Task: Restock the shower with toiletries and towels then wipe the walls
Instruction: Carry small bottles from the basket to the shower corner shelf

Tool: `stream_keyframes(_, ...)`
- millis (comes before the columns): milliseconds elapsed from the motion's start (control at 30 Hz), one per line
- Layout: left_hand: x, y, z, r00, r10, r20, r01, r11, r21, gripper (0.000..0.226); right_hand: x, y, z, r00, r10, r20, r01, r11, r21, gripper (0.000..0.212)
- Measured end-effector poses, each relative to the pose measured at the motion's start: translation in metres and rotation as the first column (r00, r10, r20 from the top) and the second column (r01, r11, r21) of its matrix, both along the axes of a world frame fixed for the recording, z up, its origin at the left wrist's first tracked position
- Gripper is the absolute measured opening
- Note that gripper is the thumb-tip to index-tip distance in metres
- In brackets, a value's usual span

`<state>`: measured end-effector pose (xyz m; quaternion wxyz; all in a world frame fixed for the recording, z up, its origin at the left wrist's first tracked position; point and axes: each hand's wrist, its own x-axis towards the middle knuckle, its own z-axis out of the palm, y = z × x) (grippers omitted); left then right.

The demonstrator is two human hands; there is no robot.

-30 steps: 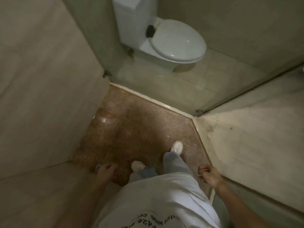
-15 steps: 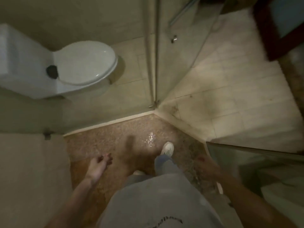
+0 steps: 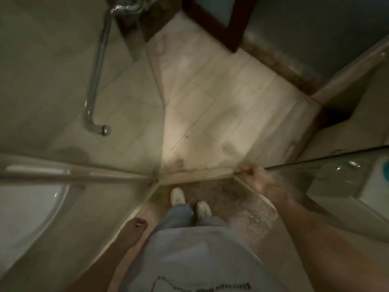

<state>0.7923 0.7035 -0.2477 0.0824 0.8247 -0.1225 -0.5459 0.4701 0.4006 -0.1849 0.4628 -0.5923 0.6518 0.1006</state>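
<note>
Right hand [image 3: 251, 175] at glass door edge [image 3: 315, 163]; shower threshold ahead.
Fingers curled on the edge, blurred, grip unconfirmed; door runs rightward from it. Left hand [image 3: 135, 225] loose, empty, farther off. No toiletries or towels visible.

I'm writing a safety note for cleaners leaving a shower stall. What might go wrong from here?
The right hand grips the bare edge of the glass door; fingers might get pinched if it swings. The brown shower floor looks patchy, possibly wet, under the shoes, so stepping over the threshold risks a slip.
</note>
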Motion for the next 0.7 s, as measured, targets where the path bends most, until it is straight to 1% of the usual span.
stream_keyframes(67, 0.023, -0.047, 0.006, 0.994, -0.107, -0.004, 0.107, 0.993, -0.049, 0.011, -0.017, 0.009, 0.010, 0.995, -0.040, -0.089, 0.045, 0.997, 0.057, 0.035)
stream_keyframes(133, 0.031, -0.107, 0.037, 0.989, -0.142, 0.027, 0.145, 0.981, -0.129, 0.012, -0.035, 0.025, 0.012, 0.987, -0.104, -0.122, 0.117, 0.988, 0.099, 0.036)
stream_keyframes(167, 0.033, -0.136, 0.048, 0.985, -0.169, 0.035, 0.172, 0.970, -0.170, 0.014, -0.039, 0.034, 0.012, 0.983, -0.117, -0.141, 0.130, 0.988, 0.088, 0.035)
stream_keyframes(233, 0.033, -0.192, 0.066, 0.979, -0.200, 0.035, 0.203, 0.953, -0.226, 0.012, -0.044, 0.049, 0.012, 0.971, -0.150, -0.188, 0.156, 0.988, 0.016, 0.031)
stream_keyframes(267, 0.032, -0.217, 0.068, 0.980, -0.199, 0.027, 0.199, 0.947, -0.251, 0.011, -0.047, 0.055, 0.008, 0.963, -0.190, -0.189, 0.197, 0.980, 0.021, 0.029)
stream_keyframes(333, 0.030, -0.263, 0.068, 0.979, -0.206, 0.013, 0.201, 0.937, -0.285, 0.014, -0.051, 0.066, -0.002, 0.952, -0.225, -0.208, 0.249, 0.963, 0.099, 0.031)
stream_keyframes(400, 0.029, -0.303, 0.068, 0.979, -0.205, 0.019, 0.200, 0.928, -0.315, 0.016, -0.052, 0.068, -0.014, 0.938, -0.293, -0.185, 0.326, 0.929, 0.178, 0.035)
stream_keyframes(433, 0.028, -0.321, 0.067, 0.980, -0.199, 0.017, 0.194, 0.929, -0.314, 0.017, -0.054, 0.065, -0.021, 0.925, -0.340, -0.169, 0.371, 0.905, 0.209, 0.035)
stream_keyframes(500, 0.027, -0.353, 0.061, 0.977, -0.211, 0.028, 0.209, 0.931, -0.299, 0.018, -0.054, 0.048, -0.034, 0.915, -0.372, -0.158, 0.401, 0.880, 0.252, 0.036)
stream_keyframes(567, 0.025, -0.373, 0.062, 0.960, -0.273, 0.057, 0.278, 0.925, -0.257, 0.011, -0.048, 0.022, -0.042, 0.913, -0.389, -0.125, 0.408, 0.877, 0.254, 0.036)
stream_keyframes(600, 0.023, -0.384, 0.064, 0.947, -0.316, 0.061, 0.321, 0.914, -0.247, 0.009, -0.044, 0.004, -0.045, 0.906, -0.408, -0.113, 0.424, 0.875, 0.233, 0.035)
stream_keyframes(667, 0.023, -0.411, 0.070, 0.926, -0.374, 0.051, 0.376, 0.901, -0.219, 0.013, -0.036, -0.037, -0.045, 0.899, -0.431, -0.078, 0.438, 0.879, 0.187, 0.030)
stream_keyframes(700, 0.023, -0.420, 0.076, 0.916, -0.397, 0.058, 0.400, 0.892, -0.209, 0.011, -0.031, -0.054, -0.043, 0.899, -0.434, -0.056, 0.437, 0.881, 0.180, 0.028)
